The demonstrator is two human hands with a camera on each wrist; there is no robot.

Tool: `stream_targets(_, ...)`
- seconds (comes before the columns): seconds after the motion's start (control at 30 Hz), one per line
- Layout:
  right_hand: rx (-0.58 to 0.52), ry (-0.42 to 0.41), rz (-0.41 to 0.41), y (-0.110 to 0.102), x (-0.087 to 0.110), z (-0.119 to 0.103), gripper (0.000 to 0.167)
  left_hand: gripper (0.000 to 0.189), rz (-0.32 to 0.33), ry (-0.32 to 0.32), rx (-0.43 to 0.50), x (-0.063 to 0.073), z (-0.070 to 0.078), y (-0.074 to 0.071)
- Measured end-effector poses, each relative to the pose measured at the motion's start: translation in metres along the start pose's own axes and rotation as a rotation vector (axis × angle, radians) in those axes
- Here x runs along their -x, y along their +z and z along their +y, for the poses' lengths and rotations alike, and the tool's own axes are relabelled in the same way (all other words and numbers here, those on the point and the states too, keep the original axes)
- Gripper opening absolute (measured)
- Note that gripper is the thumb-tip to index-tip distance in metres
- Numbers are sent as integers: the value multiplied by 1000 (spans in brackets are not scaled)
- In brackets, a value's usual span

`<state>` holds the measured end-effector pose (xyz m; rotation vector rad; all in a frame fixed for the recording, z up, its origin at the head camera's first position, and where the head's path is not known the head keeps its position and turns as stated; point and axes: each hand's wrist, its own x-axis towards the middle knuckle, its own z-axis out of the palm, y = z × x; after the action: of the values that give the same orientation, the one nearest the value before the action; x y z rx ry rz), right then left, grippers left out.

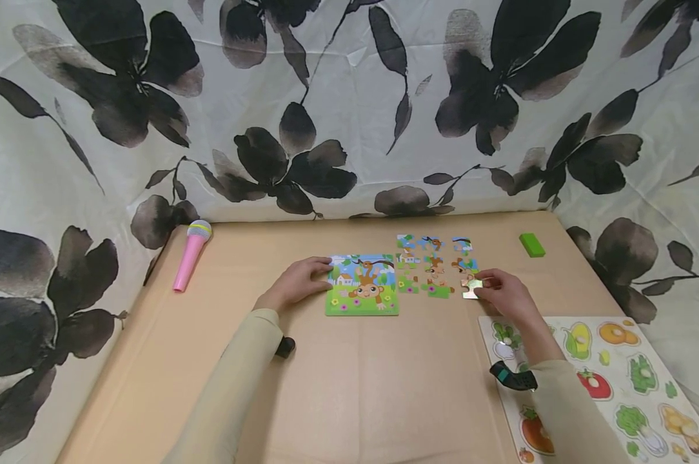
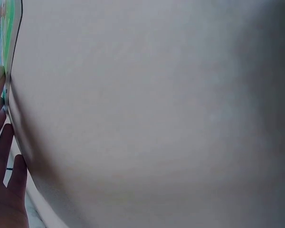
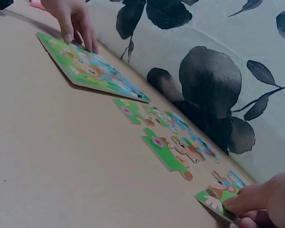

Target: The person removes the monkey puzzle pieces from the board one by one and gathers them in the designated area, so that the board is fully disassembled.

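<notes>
A monkey picture puzzle board (image 1: 355, 308) with a green lower edge lies flat on the table. My left hand (image 1: 296, 281) rests on its left edge, thumb and fingertips touching it, fingers fairly straight. Right of the board, loose puzzle pieces (image 1: 438, 290) lie in rough columns showing parts of the same picture. At their lower right, my right hand (image 1: 507, 295) pinches a green puzzle piece (image 3: 210, 201) with a white flower shape, just below other pieces of that column. The right wrist view shows its fingertip on top of the piece. Only part of the left hand (image 2: 4, 190) shows in the left wrist view.
A pink toy microphone (image 1: 189, 259) lies at the far left. Toward the back right is a green block (image 1: 532, 245). A white vegetable board (image 1: 607, 348) lies under the right forearm. Floral cloth (image 1: 361, 167) hangs behind the table (image 1: 384, 386).
</notes>
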<state>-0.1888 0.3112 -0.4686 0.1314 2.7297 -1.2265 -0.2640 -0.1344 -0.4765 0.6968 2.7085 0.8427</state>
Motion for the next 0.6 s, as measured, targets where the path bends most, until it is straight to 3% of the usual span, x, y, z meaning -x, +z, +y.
stream_targets(0.6, 65, -63, 21, 7, -7, 5, 32, 50, -11, -4, -8, -1, 4, -1)
